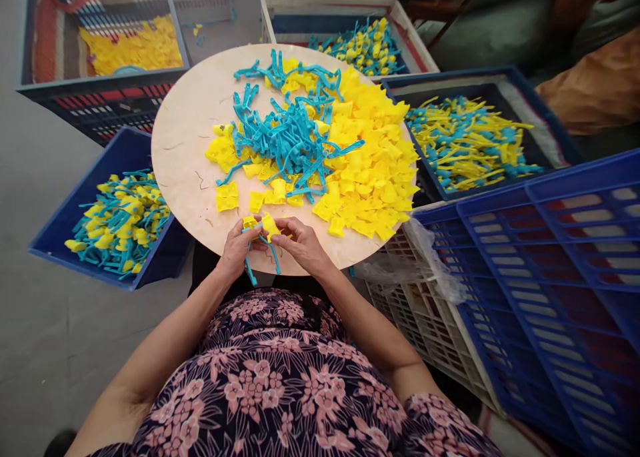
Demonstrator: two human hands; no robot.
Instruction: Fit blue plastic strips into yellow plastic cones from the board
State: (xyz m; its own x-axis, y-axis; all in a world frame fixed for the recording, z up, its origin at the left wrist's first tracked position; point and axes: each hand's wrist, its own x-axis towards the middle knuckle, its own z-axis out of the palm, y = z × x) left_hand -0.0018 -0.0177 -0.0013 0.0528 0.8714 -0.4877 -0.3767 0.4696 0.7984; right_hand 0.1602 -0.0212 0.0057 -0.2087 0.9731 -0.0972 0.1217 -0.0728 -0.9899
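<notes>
Near the front edge of the round table [183, 177], both my hands meet around small plastic parts. My left hand [237, 249] is closed on a blue forked plastic piece [274, 257], whose two legs hang down below the fingers. A yellow plastic piece [249, 223] shows at its fingertips. My right hand [303, 244] pinches another yellow plastic piece [269, 225] against the blue one; whether they are joined I cannot tell. Just beyond lie a heap of blue forked pieces [287, 137] and a large pile of yellow pieces [373, 164].
A blue bin [95, 257] of yellow-and-blue pieces stands at the left. Behind are a crate [173, 77] of yellow parts and a white-rimmed crate [345, 2] of mixed pieces. A dark crate [505, 77] holds more at the right, near tall blue crates [540, 244].
</notes>
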